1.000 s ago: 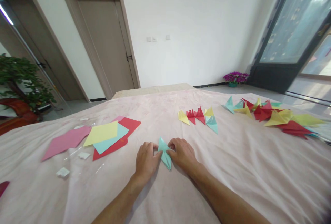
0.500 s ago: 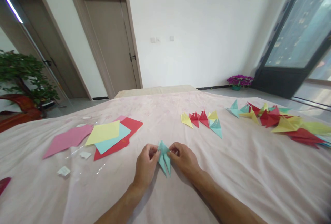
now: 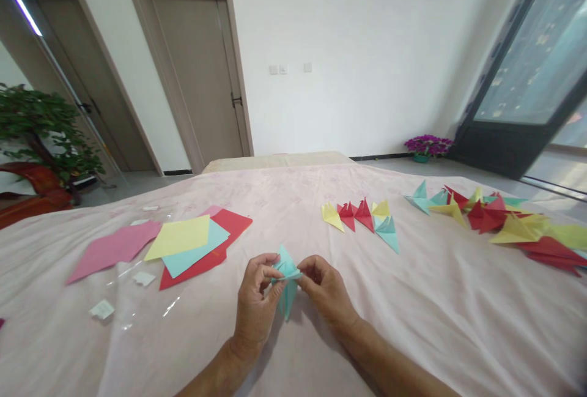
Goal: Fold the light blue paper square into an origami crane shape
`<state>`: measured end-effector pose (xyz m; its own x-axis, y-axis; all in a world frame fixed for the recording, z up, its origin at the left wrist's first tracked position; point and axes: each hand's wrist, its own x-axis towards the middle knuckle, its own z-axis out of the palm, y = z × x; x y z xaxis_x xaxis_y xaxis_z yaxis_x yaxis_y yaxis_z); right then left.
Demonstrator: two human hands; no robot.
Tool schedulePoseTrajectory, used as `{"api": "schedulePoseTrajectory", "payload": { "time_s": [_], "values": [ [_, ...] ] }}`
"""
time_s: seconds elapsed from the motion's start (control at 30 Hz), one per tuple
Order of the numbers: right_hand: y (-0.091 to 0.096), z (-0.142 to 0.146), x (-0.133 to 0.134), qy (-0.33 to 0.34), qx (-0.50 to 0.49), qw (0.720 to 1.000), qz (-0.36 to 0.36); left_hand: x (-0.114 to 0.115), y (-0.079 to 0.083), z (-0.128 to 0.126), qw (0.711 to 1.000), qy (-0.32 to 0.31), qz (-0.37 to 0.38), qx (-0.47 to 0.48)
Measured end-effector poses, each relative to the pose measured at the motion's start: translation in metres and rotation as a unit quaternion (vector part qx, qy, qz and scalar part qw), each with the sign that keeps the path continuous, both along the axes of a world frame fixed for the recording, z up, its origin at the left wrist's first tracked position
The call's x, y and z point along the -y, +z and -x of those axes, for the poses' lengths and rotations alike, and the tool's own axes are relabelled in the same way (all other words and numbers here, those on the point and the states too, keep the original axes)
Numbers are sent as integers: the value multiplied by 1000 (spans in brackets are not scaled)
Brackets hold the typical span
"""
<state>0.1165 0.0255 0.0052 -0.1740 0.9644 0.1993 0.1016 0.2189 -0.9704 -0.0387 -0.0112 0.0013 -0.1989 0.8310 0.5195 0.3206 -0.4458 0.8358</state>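
A folded teal paper piece [image 3: 287, 278] is pinched between both my hands a little above the pink bedsheet [image 3: 440, 305]. My left hand [image 3: 255, 305] grips its left side with curled fingers. On its right side my right hand [image 3: 325, 290] is closed, thumb and fingers pressed on the paper. The piece's long point hangs down between the hands.
Flat sheets lie to the left: pink [image 3: 112, 249], yellow [image 3: 180, 236], teal and red [image 3: 227, 226]. A small row of folded shapes [image 3: 362, 216] sits ahead; a larger pile [image 3: 504, 222] is at the right. Paper scraps [image 3: 101, 309] and clear wrap lie front left.
Both hands have lifted the teal piece off the sheet, where it was pressed flat a second ago, and now pinch it in the air.
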Motion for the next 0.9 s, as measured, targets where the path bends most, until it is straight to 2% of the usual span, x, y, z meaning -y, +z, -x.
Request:
{"api": "schedulePoseTrajectory", "payload": {
  "time_s": [0.13, 0.23, 0.3, 0.43, 0.5, 0.63, 0.9],
  "values": [
    [-5, 4, 0, 28, -67, 997, 25, 1, 0, 0, 1000, -1, -13, -18],
    [-5, 3, 2, 27, -50, 998, 9, 1, 1, 0, 1000, 9, -18, -11],
    [-2, 2, 4, 21, -25, 999, -11, 0, 1, 0, 999, 10, -17, 33],
    [4, 0, 7, 25, 5, 998, -59, -1, 2, -1, 985, 9, 56, 163],
    [4, -1, 8, 25, 10, 997, -71, -1, 4, -1, 976, 3, 112, 186],
    [2, 0, 7, 16, 16, 998, -64, 1, 6, 0, 971, -28, 169, 165],
    [0, 1, 3, 0, 42, 999, -22, 6, 4, -5, 985, -15, 147, 92]
  ]
}}
